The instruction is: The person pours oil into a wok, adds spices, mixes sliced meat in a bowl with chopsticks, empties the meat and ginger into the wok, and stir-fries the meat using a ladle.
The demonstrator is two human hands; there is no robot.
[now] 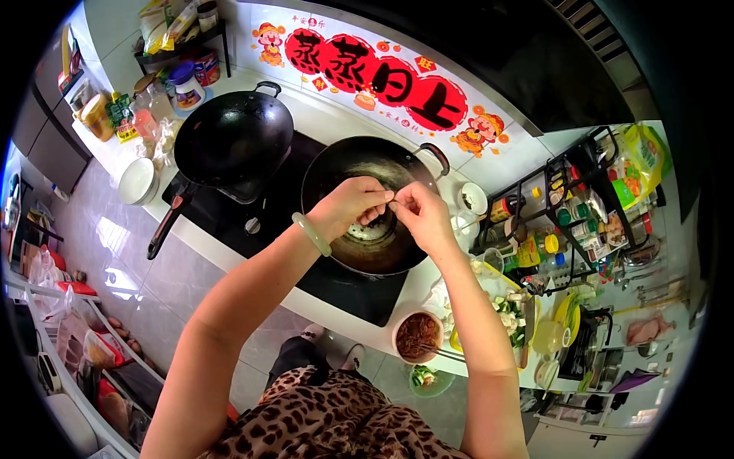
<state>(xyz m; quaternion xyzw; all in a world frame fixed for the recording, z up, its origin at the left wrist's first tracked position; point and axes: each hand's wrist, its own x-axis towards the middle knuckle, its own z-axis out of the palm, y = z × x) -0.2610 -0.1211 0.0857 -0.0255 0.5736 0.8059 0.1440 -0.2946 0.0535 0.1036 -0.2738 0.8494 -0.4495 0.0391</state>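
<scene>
Two bare hands meet above a wok. Nearest is the person's leopard-print top (329,413), with both forearms reaching forward past it. A pink-rimmed bowl (418,336) of dark reddish meat sits at the counter's edge, between the forearms, chopsticks (451,354) leaning in it. Just beyond the right forearm, chopped vegetables (508,312) lie beside a knife (528,329).

Farther forward, the left hand (354,204), with a pale bangle (311,234) at its wrist, is curled, its thumb and fingertips drawn together. The right hand (421,216) is likewise closed to a pinch, its fingertips touching or nearly touching those of the left. Whether something tiny is caught between them, I cannot tell. Both stand over the wok (367,150), which rests on the black cooktop (359,298); small dark bits show at its bottom, below the fingers.

A small white bowl (482,200) stands just beside this wok's far handle. To the left, a second wok (237,126) occupies the cooktop, and a red sign (359,67) with black characters covers the wall behind.
</scene>
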